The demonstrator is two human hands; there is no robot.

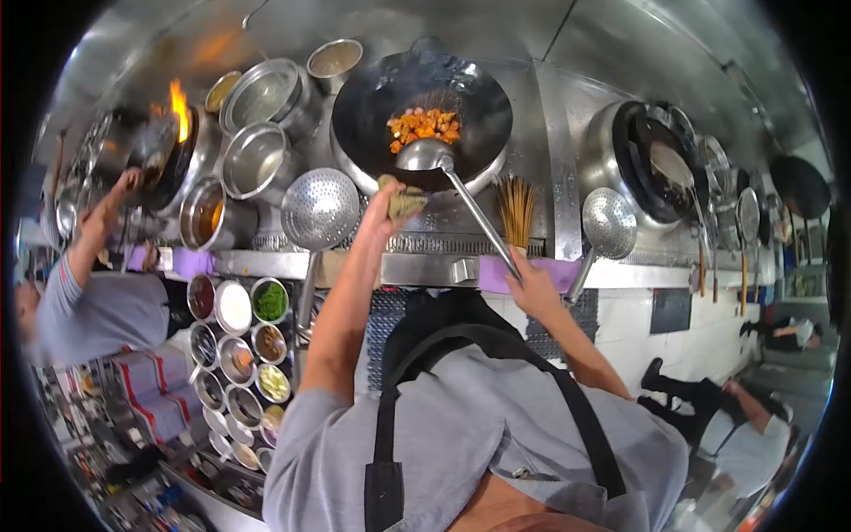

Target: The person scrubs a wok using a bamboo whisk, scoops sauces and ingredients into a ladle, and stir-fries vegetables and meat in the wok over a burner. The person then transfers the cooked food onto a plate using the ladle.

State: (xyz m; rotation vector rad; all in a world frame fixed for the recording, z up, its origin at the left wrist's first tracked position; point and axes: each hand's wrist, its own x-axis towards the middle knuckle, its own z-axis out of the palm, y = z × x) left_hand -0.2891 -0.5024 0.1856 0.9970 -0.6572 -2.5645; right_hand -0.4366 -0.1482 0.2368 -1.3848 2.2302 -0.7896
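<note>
In front of me a large dark wok (483, 106) sits on the range, with browned orange chunks of food (425, 127) on its inner slope. My left hand (381, 211) is closed on a folded greenish cloth (408, 204) against the wok's near edge; what lies under the cloth is hidden. My right hand (534, 282) grips the end of a long-handled metal ladle (479, 211). The ladle's bowl is inside the wok, just below the food. A bamboo wok brush (514, 208) stands to the right of the ladle handle.
Left of the wok are a perforated skimmer (321, 210) and metal pots (254, 161). Ingredient bowls (234, 308) stand lower left. A co-worker (106, 301) works at a flaming wok on the left. Another wok (643, 160) and skimmer (609, 222) are right; another person (736, 434) stands behind.
</note>
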